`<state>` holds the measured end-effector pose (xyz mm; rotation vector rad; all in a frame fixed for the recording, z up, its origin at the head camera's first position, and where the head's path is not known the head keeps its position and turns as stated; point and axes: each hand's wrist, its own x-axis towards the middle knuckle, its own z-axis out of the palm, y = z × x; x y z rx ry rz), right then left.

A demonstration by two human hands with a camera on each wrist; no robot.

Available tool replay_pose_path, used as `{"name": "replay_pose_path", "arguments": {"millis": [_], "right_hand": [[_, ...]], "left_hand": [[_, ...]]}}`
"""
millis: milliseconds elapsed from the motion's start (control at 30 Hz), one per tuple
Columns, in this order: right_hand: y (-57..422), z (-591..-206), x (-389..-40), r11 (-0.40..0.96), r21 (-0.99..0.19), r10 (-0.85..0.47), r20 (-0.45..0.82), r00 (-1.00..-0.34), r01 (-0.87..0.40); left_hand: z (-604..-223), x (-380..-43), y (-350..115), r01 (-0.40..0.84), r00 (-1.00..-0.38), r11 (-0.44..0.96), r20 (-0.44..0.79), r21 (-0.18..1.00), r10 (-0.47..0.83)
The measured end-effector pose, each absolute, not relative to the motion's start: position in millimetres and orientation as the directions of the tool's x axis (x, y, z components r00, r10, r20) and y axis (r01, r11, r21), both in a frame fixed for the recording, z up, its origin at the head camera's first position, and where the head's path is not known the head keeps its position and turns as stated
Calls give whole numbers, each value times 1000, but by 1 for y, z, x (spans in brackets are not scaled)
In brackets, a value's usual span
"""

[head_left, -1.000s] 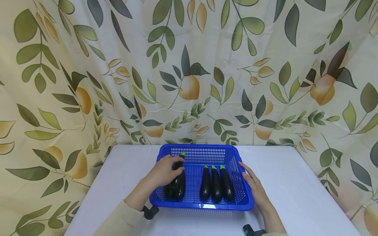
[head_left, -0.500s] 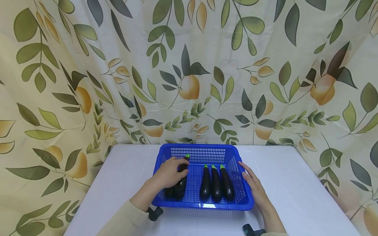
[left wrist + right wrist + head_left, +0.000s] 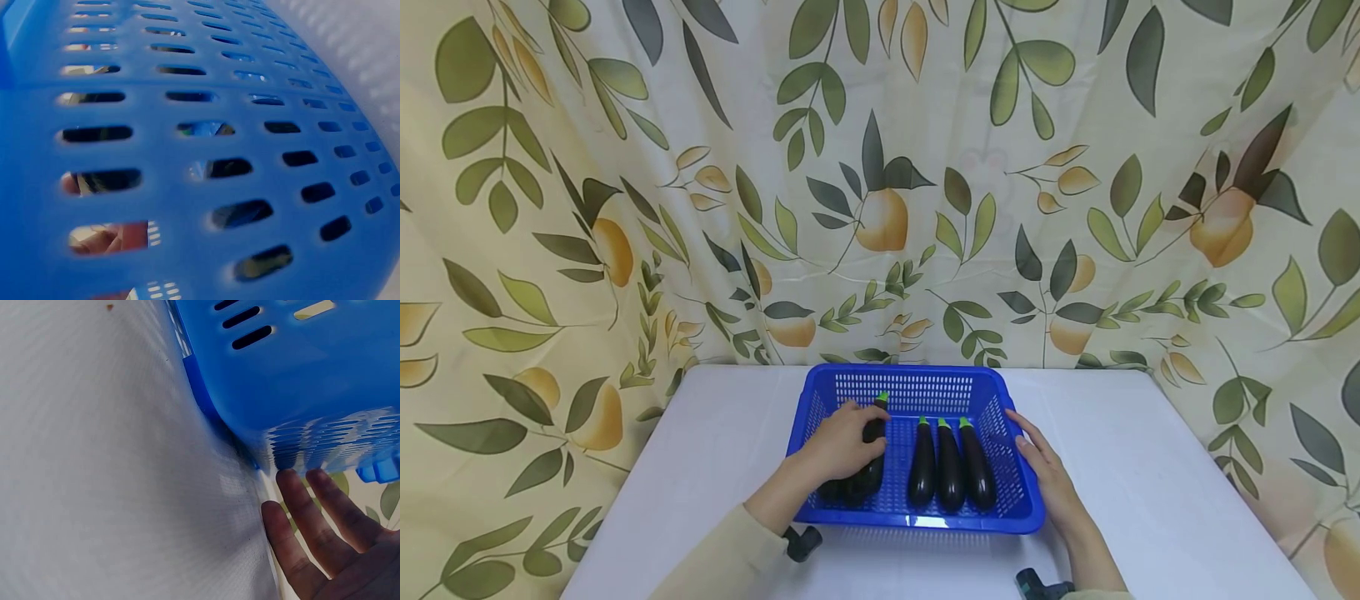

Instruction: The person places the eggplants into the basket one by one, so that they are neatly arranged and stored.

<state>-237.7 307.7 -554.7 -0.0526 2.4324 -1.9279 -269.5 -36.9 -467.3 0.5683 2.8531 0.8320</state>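
Note:
In the head view my left hand [image 3: 844, 443] reaches into a blue plastic basket [image 3: 904, 522] and grips a dark eggplant [image 3: 872, 475] with a green stem end, thumb on one side and fingers over the other. More eggplant shows dark beneath that hand, mostly hidden by it. To the right, three eggplants [image 3: 951, 471] lie side by side in the basket, stems toward the back. My right hand [image 3: 1047, 467] rests on the basket's right side; the right wrist view shows its straight fingers [image 3: 312, 534] against the outer wall. Slotted basket wall [image 3: 156, 144] fills the left wrist view.
The basket stands on a table with a white cloth [image 3: 730, 433]. Behind it hangs a curtain [image 3: 970, 275] printed with leaves and fruit. A dark wrist device [image 3: 802, 543] sits below my left wrist, close to the basket's front edge.
My left hand has moved to the right inside the basket, and the gripped eggplant has shifted right with it. The right hand and the three eggplants have stayed in place.

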Motion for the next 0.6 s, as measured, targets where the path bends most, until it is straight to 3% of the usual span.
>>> {"name": "replay_pose_path", "arguments": {"millis": [600], "right_hand": [[307,-553,-237,231,-973,-46,-23,-999,12]], "left_hand": [[-477,-272,-25,337,-915,787,-18,516,404]]}}
